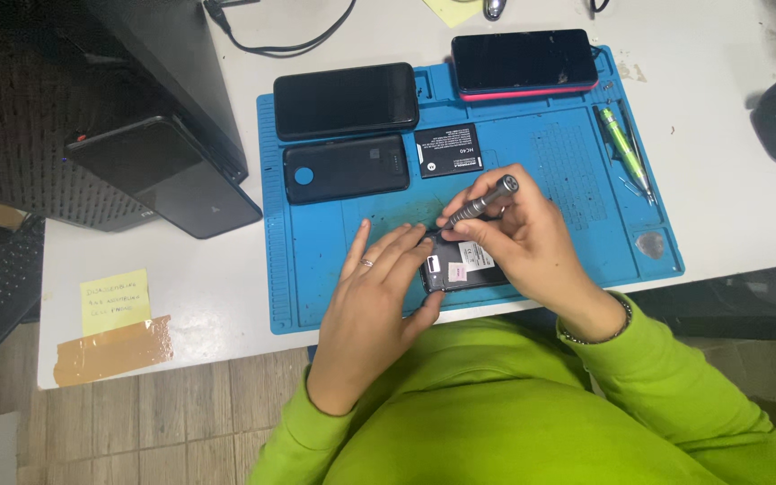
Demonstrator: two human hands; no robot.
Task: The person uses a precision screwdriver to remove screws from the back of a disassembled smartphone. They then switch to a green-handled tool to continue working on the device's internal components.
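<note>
- While the left hand (372, 301) lies flat, fingers spread, pinning the opened phone (460, 269) at the near edge of the blue mat (316, 269), the right hand (523, 242) pinches a grey screwdriver (482, 202) between thumb and fingertips, tip down at the phone's top edge.
- Judging by what lies about, the work looks partly done: a black back cover (345, 169) and a battery (448, 150) sit apart on the mat's middle, and the phone's inside shows white labels.
- Screws seem to be the step in hand; I cannot see any loose ones, nor tell how many are left.
- Two whole phones rest along the mat's far edge, a black one (345, 100) to the left and a red-edged one (523, 63) at the far right corner.
- A green tool (623, 148) lies in the mat's right-hand tray, with a pick (650, 244) near the right near corner.
- Room is tight: the phone sits close to the table's (720, 198) near edge, just above the person's lap.
- Bare mat lies open between the hands and the cover, and to the right of the hands.
- A black box (168, 175) overhangs the table's left side.
</note>
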